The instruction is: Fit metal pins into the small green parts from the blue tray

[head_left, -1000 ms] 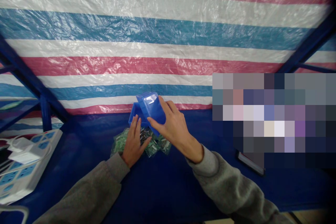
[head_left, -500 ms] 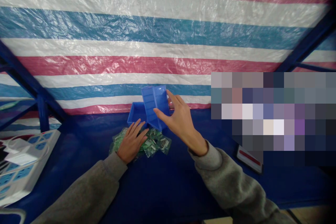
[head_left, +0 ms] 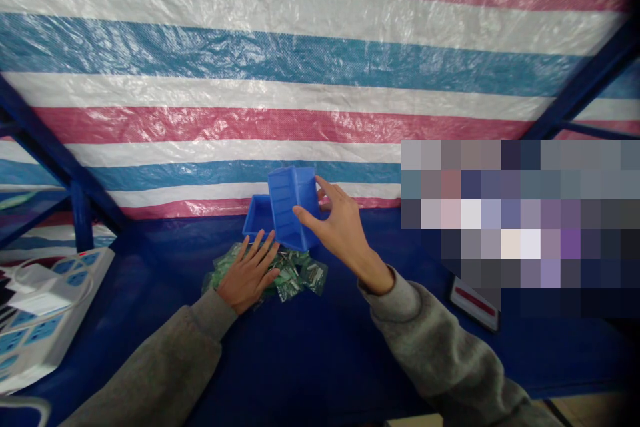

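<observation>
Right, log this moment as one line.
right hand: holding tilted blue bin | left hand: spread over green packets | second blue bin: on table, behind packets

No lettering, brand, number or sign can be read anywhere: the blue bin (head_left: pixel 294 208), the small clear packets (head_left: pixel 287 278), the white power strip (head_left: pixel 60 320) and the striped sheet (head_left: pixel 300 67) show nothing legible.
</observation>
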Demonstrator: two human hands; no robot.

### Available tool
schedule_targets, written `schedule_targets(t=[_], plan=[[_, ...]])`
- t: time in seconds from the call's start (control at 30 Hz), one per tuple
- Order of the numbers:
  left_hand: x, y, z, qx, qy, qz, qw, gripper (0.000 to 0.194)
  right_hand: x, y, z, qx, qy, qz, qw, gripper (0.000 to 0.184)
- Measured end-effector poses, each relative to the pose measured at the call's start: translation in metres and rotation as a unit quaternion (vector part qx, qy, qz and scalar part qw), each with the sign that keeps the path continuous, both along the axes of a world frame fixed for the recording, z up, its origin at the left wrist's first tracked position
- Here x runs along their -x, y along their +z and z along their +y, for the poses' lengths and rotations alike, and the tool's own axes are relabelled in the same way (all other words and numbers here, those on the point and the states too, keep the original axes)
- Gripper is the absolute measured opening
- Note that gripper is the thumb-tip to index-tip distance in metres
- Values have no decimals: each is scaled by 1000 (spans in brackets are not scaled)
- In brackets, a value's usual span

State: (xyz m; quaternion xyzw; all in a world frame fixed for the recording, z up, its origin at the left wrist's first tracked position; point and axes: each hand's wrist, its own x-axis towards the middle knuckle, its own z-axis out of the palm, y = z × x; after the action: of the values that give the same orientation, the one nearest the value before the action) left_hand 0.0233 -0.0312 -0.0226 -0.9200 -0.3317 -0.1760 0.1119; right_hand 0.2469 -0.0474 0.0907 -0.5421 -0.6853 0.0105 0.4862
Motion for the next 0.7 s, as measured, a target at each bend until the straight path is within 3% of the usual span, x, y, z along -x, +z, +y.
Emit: schedule_targets(t=[0.17, 0.3, 0.43, 0.57, 0.7], plan=[[2, 13, 2, 60, 38, -100, 992, 54, 0, -6, 6, 19, 8, 33, 999, 61], [6, 37, 0, 24, 29, -208, 977, 45, 2, -11, 11, 42, 19, 79, 996, 58], [6, 52, -3, -40, -28, -186, 981, 30, 11, -21, 14, 82, 66, 130, 986, 57], [5, 55, -4, -78, -85, -127, 985, 18, 23, -35, 19, 144, 81, 190, 968, 58], [19, 56, 8, -122, -67, -129, 982, 12, 23, -42, 26, 174, 106, 176, 963, 55]])
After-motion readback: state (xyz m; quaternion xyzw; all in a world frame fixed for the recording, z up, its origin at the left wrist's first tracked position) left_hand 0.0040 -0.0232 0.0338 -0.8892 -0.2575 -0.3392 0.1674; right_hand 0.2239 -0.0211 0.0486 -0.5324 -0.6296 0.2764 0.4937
